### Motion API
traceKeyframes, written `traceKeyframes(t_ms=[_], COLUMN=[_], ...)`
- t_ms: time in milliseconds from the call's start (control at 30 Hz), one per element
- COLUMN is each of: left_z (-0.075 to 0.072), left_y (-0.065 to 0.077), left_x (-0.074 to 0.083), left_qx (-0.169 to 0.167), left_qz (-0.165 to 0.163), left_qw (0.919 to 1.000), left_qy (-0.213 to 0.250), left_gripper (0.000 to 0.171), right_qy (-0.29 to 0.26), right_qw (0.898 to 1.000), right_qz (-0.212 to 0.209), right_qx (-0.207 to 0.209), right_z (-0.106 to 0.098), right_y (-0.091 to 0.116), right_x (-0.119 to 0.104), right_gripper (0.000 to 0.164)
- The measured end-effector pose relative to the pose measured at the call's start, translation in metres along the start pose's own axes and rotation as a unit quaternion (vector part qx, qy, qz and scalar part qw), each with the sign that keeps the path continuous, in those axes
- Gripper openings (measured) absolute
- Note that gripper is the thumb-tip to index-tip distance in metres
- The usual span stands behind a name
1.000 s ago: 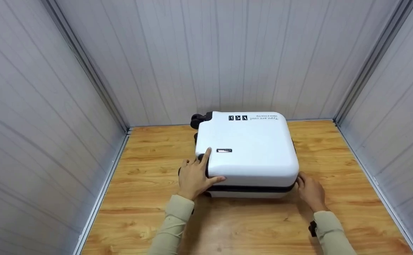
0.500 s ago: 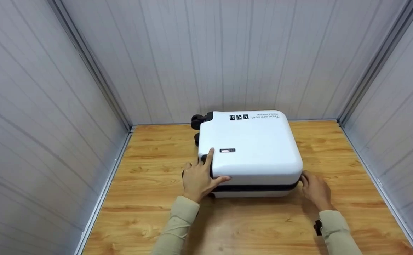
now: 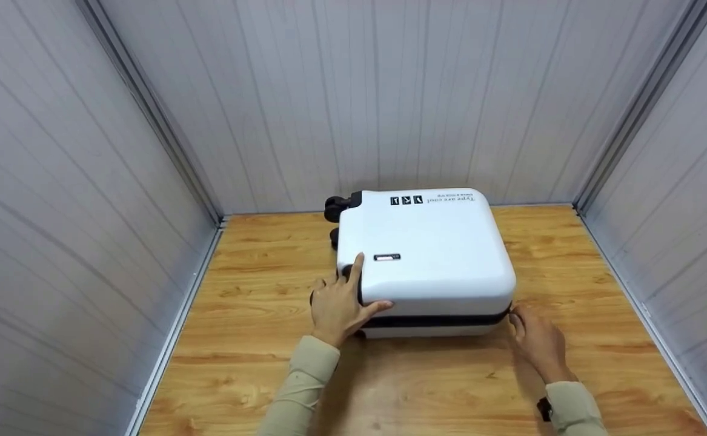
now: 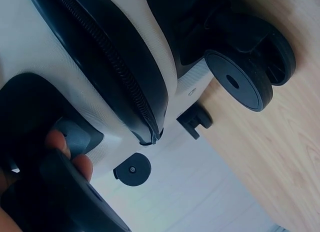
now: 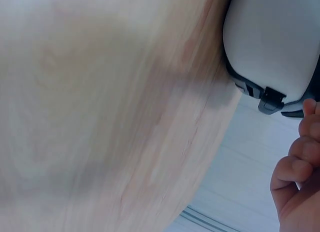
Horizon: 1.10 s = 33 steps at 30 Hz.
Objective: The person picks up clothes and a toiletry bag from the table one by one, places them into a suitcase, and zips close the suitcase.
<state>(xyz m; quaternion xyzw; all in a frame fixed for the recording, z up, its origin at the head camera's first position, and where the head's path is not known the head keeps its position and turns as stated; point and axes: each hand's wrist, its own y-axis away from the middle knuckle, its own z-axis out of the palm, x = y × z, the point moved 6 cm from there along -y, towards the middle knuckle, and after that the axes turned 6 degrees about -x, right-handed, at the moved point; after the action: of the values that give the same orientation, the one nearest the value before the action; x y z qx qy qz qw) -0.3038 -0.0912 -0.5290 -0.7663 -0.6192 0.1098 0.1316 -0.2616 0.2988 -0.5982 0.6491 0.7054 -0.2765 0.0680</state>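
Observation:
A white hard-shell suitcase lies flat, its black caster wheels facing left. My left hand grips the near left corner. Its index finger lies on the lid and its thumb along the near side; in the left wrist view, fingertips curl round a black wheel. At the near right corner, my right hand has its fingers curled and pinches at the black zipper band. The zipper pull itself is hidden by the fingers. In the right wrist view, the curled right hand touches the suitcase's black edge.
The suitcase rests on a wood-grain surface. Pale panel walls stand behind it and on both sides, with metal strips along the side edges. The suitcase's far side lies close to the back wall.
Over the last half second, my right hand has shifted slightly toward me at the near right corner. My left hand keeps its hold, and the suitcase stays about where it was.

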Motion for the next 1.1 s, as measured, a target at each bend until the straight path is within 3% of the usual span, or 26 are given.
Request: traceKeyframes(t_ms=[300, 600, 900, 1100], left_z=[-0.001, -0.001, -0.002, -0.003], left_y=[0.003, 0.003, 0.003, 0.003], left_x=[0.001, 0.0, 0.0, -0.001], left_qx=[0.021, 0.002, -0.011, -0.005], left_qz=[0.002, -0.004, -0.005, -0.007], left_qw=[0.9997, 1.0, 0.9999, 1.0], left_qy=[-0.013, -0.001, 0.006, 0.005], left_gripper=[0.119, 0.12, 0.12, 0.119], right_qy=[0.004, 0.015, -0.001, -0.005], right_qw=[1.0, 0.998, 0.999, 0.998], right_qz=[0.0, -0.007, 0.01, 0.003], right_qx=[0.031, 0.053, 0.043, 0.067], right_z=[0.004, 0.005, 0.008, 0.01], right_y=[0.012, 0.021, 0.025, 0.026], right_x=[-0.012, -0.023, -0.029, -0.035], right_gripper=[0.008, 0.009, 0.016, 0.014])
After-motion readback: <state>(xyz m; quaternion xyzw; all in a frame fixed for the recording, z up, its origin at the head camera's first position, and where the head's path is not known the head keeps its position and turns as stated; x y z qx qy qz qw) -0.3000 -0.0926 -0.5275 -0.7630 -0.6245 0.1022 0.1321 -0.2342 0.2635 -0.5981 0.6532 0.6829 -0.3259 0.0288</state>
